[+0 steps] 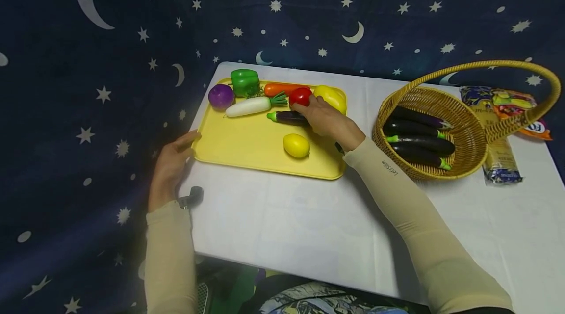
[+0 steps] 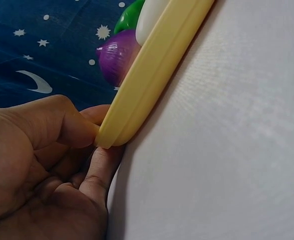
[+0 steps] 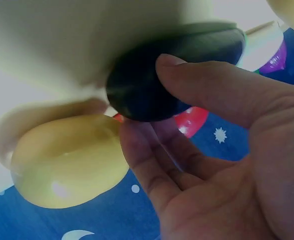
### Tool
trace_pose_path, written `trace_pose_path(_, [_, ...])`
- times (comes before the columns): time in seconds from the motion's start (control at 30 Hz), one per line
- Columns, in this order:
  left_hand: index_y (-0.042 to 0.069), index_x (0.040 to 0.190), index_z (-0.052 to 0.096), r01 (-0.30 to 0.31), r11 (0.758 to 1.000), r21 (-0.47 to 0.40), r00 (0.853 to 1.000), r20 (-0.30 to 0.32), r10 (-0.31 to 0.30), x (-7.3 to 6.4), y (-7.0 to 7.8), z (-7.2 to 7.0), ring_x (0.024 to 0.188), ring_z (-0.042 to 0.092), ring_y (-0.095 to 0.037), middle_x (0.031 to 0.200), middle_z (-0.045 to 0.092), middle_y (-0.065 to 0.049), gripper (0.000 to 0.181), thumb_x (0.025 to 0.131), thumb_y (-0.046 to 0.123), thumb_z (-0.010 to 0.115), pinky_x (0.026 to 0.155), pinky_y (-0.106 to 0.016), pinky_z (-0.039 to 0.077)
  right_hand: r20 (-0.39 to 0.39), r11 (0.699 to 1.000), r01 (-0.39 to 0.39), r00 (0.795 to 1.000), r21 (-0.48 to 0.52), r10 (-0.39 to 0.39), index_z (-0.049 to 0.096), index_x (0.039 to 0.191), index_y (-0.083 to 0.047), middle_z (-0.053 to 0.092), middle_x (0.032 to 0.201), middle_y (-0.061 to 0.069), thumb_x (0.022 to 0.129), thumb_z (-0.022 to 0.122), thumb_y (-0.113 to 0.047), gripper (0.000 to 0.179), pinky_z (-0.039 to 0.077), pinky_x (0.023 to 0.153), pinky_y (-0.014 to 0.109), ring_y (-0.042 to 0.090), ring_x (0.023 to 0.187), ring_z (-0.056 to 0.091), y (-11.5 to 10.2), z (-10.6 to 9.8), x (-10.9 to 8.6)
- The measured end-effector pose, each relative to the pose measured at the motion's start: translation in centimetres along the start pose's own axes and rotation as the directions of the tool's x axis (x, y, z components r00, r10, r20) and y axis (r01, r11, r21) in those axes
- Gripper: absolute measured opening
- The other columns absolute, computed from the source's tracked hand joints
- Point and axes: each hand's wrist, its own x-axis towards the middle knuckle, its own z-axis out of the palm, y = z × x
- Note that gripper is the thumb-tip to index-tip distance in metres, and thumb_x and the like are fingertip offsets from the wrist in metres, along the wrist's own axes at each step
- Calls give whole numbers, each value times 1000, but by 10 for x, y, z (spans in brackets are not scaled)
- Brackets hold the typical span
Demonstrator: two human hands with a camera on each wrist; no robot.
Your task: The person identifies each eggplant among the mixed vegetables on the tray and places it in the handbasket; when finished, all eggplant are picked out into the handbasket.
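My right hand point(image 1: 328, 120) grips a dark eggplant point(image 1: 289, 117) with a green tip, over the right half of the yellow tray point(image 1: 229, 140). In the right wrist view the thumb presses one side of the eggplant point(image 3: 136, 85) and the fingertips lie against its other side. Just beyond the hand are a red tomato point(image 1: 300, 94) and a yellow bell pepper point(image 1: 331, 98). At the tray's left edge, my left hand point(image 1: 171, 162) pinches the rim, thumb and fingers round the corner in the left wrist view. A lemon point(image 1: 296, 145) lies in the tray's front half.
Along the tray's back are a purple onion point(image 1: 221, 97), a green bell pepper point(image 1: 244, 82), a white radish point(image 1: 249, 107) and a carrot point(image 1: 280, 89). To the right stands a tall-handled wicker basket point(image 1: 474, 149) holding several eggplants. Packaged food point(image 1: 500, 157) lies beside it.
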Motion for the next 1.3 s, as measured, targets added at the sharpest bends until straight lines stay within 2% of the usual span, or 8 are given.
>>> trace_pose_path(0.17, [21,146,67,4,1000,9,1000,-2,-4,1,-1,0,165,26,-14,169,47,10,52,99,-1,58,139,-41,12,27,999,2,1000,41,-3,38,162,-28,36,162,31,103,58,4,70,47,121,61,49,141,49,2,0,-3])
trace_pose_path(0.3, [20,146,66,1,1000,-8,1000,6,-1,1,-2,0,165,25,-12,169,46,10,53,98,-2,57,139,-40,12,7,996,17,1000,88,-17,42,162,-26,37,163,29,104,54,5,67,42,125,59,45,145,47,3,-4,-11])
trace_pose_path(0.43, [19,147,66,-6,1000,-22,1000,12,6,1,-2,1,166,25,-14,170,46,9,53,99,-2,57,139,-40,12,-57,993,62,997,98,-57,47,160,-21,46,152,25,103,57,4,63,46,123,54,39,137,49,1,-11,-24])
trace_pose_path(0.6, [22,145,67,7,1000,-8,1000,2,-7,-1,1,3,165,26,-13,168,47,11,53,99,-1,58,139,-41,13,-146,989,117,984,90,-103,52,149,-16,54,130,17,102,59,2,51,53,110,50,34,120,54,-1,-22,-44])
trace_pose_path(0.77, [27,145,67,37,999,-6,999,-5,-37,-2,3,2,167,22,-16,169,46,13,54,100,-1,58,139,-45,10,-201,983,162,969,86,-142,57,138,-11,58,125,16,99,65,2,42,54,107,49,33,116,55,0,-31,-64])
trace_pose_path(0.97, [22,145,67,50,995,-85,999,6,-49,1,1,2,167,21,-14,170,45,10,55,99,-5,56,139,-42,10,-268,979,196,948,65,-172,60,134,-7,59,126,15,98,66,4,38,53,105,48,32,119,54,10,-34,-89])
trace_pose_path(1.1, [20,145,68,48,994,-101,999,14,-47,3,-1,2,166,22,-13,170,44,8,55,98,-7,55,139,-39,10,-322,975,219,926,38,-196,62,131,-7,60,127,14,98,66,6,35,53,105,50,33,120,54,16,-36,-112])
trace_pose_path(1.3, [18,146,66,32,996,-88,999,11,-32,2,-1,1,167,21,-13,171,43,7,56,98,-7,54,139,-39,10,-439,961,268,858,-61,-267,66,121,-8,63,121,10,94,71,7,32,55,91,44,27,108,58,26,-38,-153])
